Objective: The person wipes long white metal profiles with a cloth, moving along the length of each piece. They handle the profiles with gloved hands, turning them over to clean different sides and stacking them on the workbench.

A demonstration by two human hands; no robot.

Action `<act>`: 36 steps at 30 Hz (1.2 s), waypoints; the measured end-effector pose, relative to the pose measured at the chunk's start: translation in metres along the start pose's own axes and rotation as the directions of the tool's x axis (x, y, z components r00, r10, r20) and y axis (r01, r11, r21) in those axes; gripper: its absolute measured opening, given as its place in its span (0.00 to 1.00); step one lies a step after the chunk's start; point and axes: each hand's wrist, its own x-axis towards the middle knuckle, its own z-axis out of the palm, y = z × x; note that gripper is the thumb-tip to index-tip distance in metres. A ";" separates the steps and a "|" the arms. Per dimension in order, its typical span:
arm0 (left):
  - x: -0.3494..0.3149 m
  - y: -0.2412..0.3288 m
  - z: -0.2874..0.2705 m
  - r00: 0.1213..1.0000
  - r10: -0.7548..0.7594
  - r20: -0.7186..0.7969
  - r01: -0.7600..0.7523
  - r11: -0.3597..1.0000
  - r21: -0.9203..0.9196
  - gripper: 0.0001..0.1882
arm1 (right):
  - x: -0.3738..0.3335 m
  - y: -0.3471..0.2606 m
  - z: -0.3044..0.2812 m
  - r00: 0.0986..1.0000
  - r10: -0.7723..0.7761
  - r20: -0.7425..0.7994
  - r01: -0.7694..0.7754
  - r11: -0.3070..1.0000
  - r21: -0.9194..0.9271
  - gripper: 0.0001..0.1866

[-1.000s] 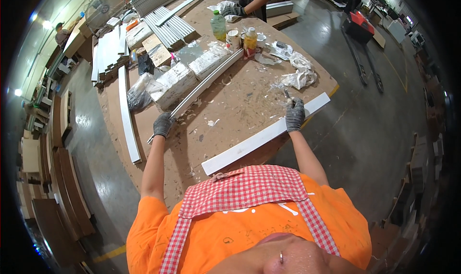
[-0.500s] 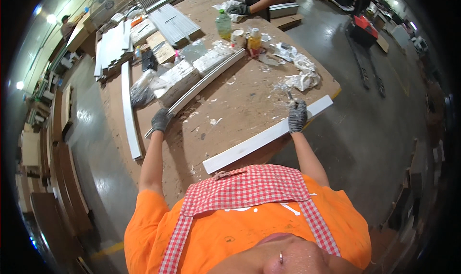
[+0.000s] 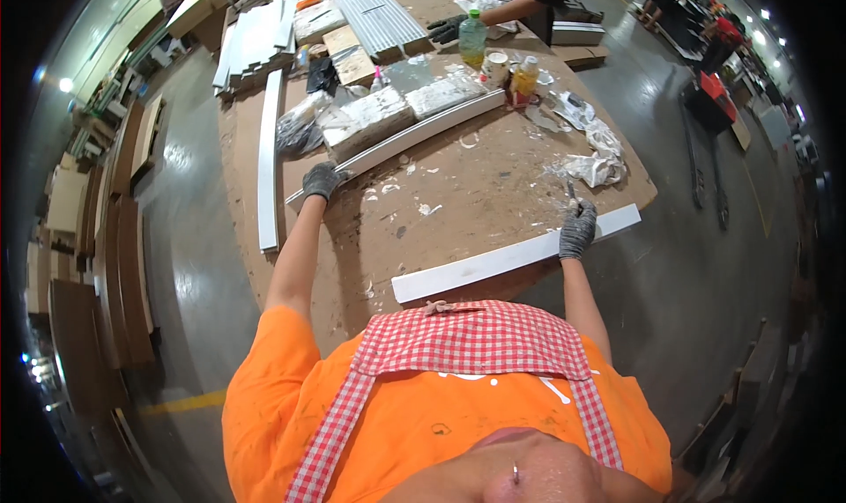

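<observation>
My left hand (image 3: 323,181), in a grey knit glove, is closed on a long white strip (image 3: 423,135) near its lower left end. That strip lies slanting along two white-crusted blocks (image 3: 368,121), its plain white face showing. My right hand (image 3: 578,230), gloved alike, is closed around a slim, dark-tipped hand tool (image 3: 572,191) whose exact kind I cannot make out. It rests at a second white strip (image 3: 485,266) along the table's near edge. A third white strip (image 3: 269,168) lies lengthwise at the left.
The brown worktable (image 3: 423,203) is strewn with white scraps. Beyond the blocks stand a green bottle (image 3: 473,40), a yellow bottle (image 3: 523,82) and a white cup (image 3: 497,68). Crumpled white wrap (image 3: 597,155) lies right. A co-worker's gloved hand (image 3: 448,29) rests at the far side. A pallet jack (image 3: 709,107) stands beyond.
The strip in my left hand has turned from its grooved side to its plain white face. The co-worker's hand has left the white cloth. The whole view has shifted.
</observation>
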 end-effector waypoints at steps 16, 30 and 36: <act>0.022 0.003 0.001 0.996 -0.076 0.049 0.071 0.992 0.108 0.35 | 0.003 -0.003 -0.011 1.000 0.014 0.005 -0.014 0.995 -0.102 0.10; 0.010 0.000 0.003 0.953 0.158 -0.257 -0.099 0.968 0.229 0.29 | 0.003 0.004 -0.007 0.999 -0.022 -0.044 0.019 0.997 -0.075 0.10; -0.014 -0.016 0.011 0.900 0.036 -0.435 0.061 0.977 0.206 0.37 | 0.003 -0.007 -0.014 0.999 -0.027 -0.043 0.023 0.994 -0.104 0.09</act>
